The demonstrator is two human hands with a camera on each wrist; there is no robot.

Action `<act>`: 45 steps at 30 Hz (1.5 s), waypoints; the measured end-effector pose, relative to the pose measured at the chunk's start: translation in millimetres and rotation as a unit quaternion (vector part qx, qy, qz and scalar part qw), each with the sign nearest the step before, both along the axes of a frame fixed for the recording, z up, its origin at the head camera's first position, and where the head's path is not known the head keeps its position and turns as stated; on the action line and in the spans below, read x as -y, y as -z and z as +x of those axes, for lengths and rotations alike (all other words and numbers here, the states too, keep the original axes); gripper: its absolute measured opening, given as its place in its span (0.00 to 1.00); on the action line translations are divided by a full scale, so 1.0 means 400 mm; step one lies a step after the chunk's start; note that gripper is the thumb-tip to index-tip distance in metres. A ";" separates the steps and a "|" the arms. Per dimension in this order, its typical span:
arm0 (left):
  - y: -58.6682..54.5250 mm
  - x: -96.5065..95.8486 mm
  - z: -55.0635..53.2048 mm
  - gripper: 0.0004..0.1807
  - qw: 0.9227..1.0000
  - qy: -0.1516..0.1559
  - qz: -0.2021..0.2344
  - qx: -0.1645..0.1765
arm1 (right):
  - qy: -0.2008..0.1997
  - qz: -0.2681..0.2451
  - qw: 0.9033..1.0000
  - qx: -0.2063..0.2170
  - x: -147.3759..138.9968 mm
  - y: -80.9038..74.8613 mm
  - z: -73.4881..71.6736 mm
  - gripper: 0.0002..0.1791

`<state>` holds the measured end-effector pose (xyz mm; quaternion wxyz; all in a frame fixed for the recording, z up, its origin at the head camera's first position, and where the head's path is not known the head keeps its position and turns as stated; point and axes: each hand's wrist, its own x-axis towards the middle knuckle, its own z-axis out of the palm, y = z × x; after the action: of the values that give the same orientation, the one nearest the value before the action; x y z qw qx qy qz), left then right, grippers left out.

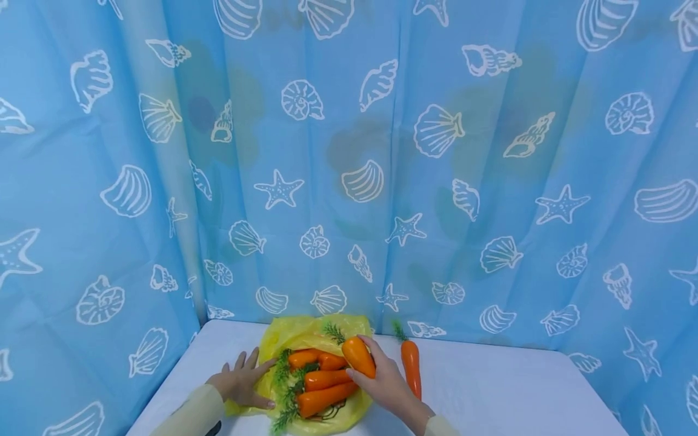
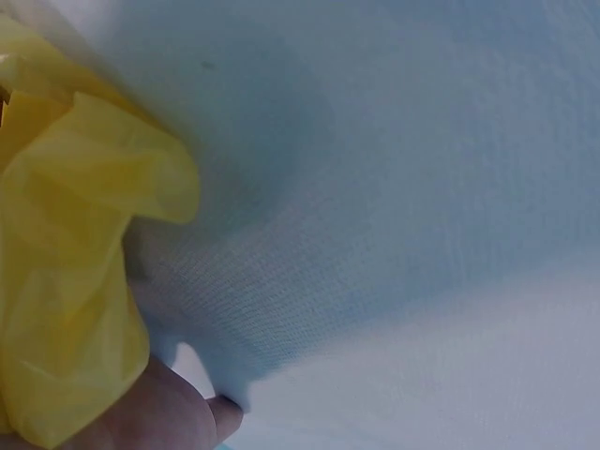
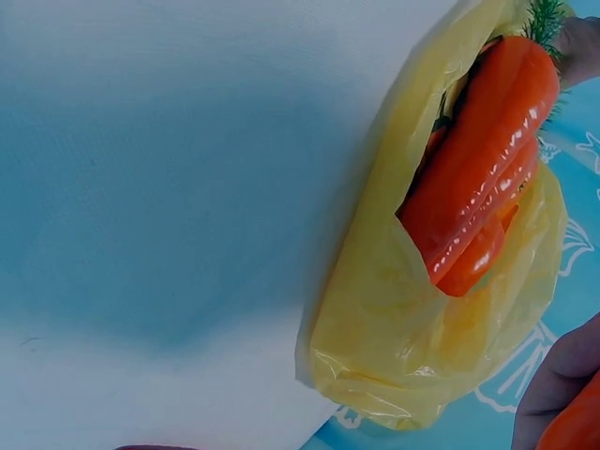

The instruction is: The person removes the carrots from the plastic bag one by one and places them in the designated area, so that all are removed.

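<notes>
In the head view a yellow plastic bag point(image 1: 316, 327) lies spread on the table with several orange carrots point(image 1: 326, 399) in its mouth, their green tops pointing left. My right hand point(image 1: 384, 378) grips one carrot point(image 1: 358, 356) above the bag's right side, its green top toward the back. My left hand point(image 1: 243, 380) is at the bag's left edge, fingers spread, touching the yellow plastic. The left wrist view shows the bag point(image 2: 75, 244) close to that hand. In the right wrist view, carrots point(image 3: 487, 169) sit in the bag and the held carrot point(image 3: 577, 422) shows at the corner.
One more carrot point(image 1: 411, 366) lies on the white table point(image 1: 491, 387), right of my right hand. Behind and to the left of the table hangs a blue curtain point(image 1: 338, 181) with white shells and starfish.
</notes>
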<state>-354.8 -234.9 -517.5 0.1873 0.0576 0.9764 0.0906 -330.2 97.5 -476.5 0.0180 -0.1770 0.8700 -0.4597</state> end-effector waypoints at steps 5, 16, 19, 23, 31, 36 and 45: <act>0.012 -0.001 0.002 0.57 1.000 -0.007 0.002 0.001 | -0.003 -0.004 1.000 0.011 0.002 0.012 0.001 0.42; -0.004 -0.005 0.007 0.56 1.000 -0.008 0.004 0.002 | 0.005 0.001 1.000 -0.001 0.000 0.015 -0.010 0.41; -0.006 -0.004 0.007 0.56 1.000 -0.006 0.003 0.001 | 0.010 0.001 1.000 -0.013 -0.005 0.014 -0.011 0.40; -0.004 -0.002 0.008 0.56 1.000 -0.002 -0.004 0.000 | 0.021 0.006 0.999 -0.028 -0.014 0.016 -0.014 0.40; 0.003 -0.002 0.003 0.56 1.000 0.009 -0.014 -0.007 | 0.029 0.011 0.998 -0.053 -0.037 0.014 -0.027 0.41; 0.009 0.001 0.005 0.56 1.000 0.002 -0.011 -0.007 | 0.036 0.022 0.998 -0.050 -0.048 0.004 -0.029 0.39; -0.002 -0.003 0.008 0.56 1.000 0.008 -0.006 -0.003 | 0.061 -0.005 0.998 -0.024 -0.080 -0.007 -0.038 0.39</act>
<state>-351.8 -233.7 -516.8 0.1857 0.0646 0.9769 0.0835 -345.6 129.3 -473.6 -0.0316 -0.1346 0.8770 -0.4602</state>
